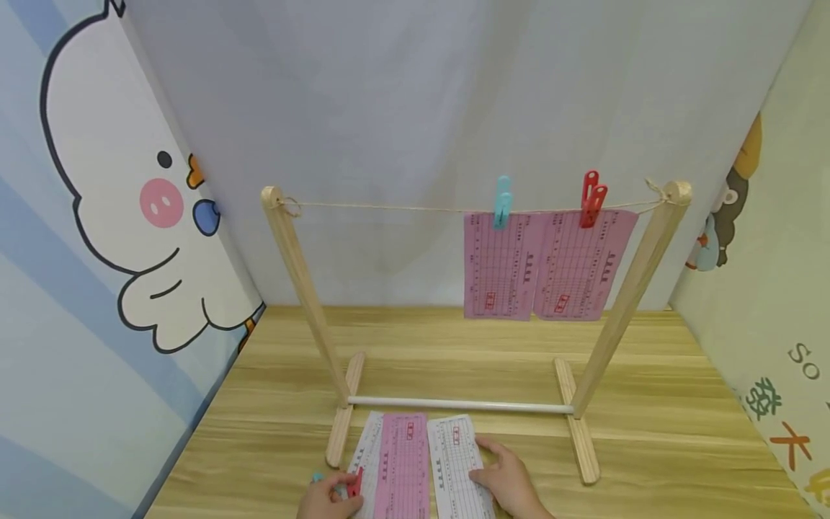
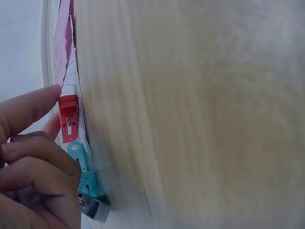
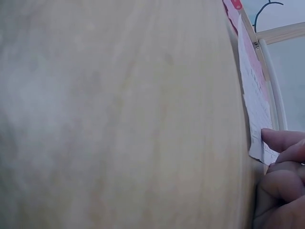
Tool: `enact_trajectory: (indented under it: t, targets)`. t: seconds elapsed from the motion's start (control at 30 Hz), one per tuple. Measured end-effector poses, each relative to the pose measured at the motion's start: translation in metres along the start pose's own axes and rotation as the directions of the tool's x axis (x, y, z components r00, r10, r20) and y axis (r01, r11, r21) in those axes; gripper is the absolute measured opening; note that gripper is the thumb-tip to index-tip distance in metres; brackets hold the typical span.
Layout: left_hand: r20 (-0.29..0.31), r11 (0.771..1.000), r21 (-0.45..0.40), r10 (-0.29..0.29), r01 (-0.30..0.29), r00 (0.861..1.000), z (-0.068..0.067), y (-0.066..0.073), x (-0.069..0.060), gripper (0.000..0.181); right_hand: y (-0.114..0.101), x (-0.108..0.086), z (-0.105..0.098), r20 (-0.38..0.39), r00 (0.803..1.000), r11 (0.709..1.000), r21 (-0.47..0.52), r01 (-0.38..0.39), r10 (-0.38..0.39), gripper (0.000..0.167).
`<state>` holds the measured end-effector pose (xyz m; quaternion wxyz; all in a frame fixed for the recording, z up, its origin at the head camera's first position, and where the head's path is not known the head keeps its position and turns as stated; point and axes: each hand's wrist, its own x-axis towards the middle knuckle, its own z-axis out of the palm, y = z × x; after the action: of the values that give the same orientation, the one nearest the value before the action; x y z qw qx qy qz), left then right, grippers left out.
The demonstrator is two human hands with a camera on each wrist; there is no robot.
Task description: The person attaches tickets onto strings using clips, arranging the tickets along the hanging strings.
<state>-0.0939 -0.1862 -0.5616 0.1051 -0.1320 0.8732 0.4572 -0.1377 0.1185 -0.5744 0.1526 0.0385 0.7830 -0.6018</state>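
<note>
Clip: red, with a metal spring, pinched between thumb and forefinger of your left hand at the edge of the left white slip.
Spare clips: teal and grey, beside your curled fingers; whether you hold them too cannot be told.
Right white slip: flat on the table, ruled into a grid, dark print along its length, a red boxed stamp near the top.
Right hand: thumb on that slip's right edge; whether you pinch the paper cannot be told.
Pink slip: printed alike, stamped red near the top, lying between the white ones and covering part of the left.
String: stretched between wooden posts before you, two hung pink slips side by side, red stamps low, one under a hung teal clip, the other under a hung red clip.
</note>
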Motion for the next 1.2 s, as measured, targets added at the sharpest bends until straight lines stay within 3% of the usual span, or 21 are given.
enact_trajectory:
  t: [0.1,0.17,0.3,0.4,0.53,0.77,1.0,1.2]
  targets:
    - [-0.029,0.999,0.038,-0.008,0.009,1.000,0.001,0.003,0.000,0.049,0.000,0.000,0.000,-0.004,1.000,1.000,-0.005,-0.007,0.007,0.068]
    - [-0.060,0.992,0.126,-0.013,0.021,0.998,0.001,0.007,0.000,0.054,0.001,0.000,0.000,-0.010,1.000,1.000,-0.003,-0.010,0.010,0.068]
    - [-0.122,0.946,0.317,-0.031,0.069,0.992,0.000,0.014,0.000,0.059,0.001,0.001,0.002,-0.043,0.999,1.000,0.000,-0.028,0.028,0.065]
    - [-0.149,0.921,0.376,-0.050,0.103,0.988,0.001,0.017,0.002,0.060,0.001,0.001,0.004,-0.082,0.995,0.998,-0.014,-0.059,0.057,0.063]
    - [-0.159,0.914,0.384,-0.074,0.130,0.985,0.004,0.018,0.005,0.061,-0.002,0.001,0.007,-0.131,0.988,0.996,-0.032,-0.085,0.080,0.062]
    - [-0.204,0.928,0.338,-0.090,0.157,0.975,0.009,0.018,0.009,0.043,-0.001,0.001,0.009,-0.154,0.986,0.997,-0.039,-0.074,0.067,0.053]
    - [-0.202,0.950,0.284,-0.071,0.128,0.977,0.005,0.015,0.008,0.038,0.002,0.002,0.007,-0.148,0.985,0.995,-0.040,-0.092,0.085,0.037]
    - [-0.210,0.969,0.230,-0.042,0.091,0.977,-0.003,0.016,0.006,0.041,0.003,0.003,0.003,-0.143,0.989,0.997,-0.058,-0.051,0.043,0.025]
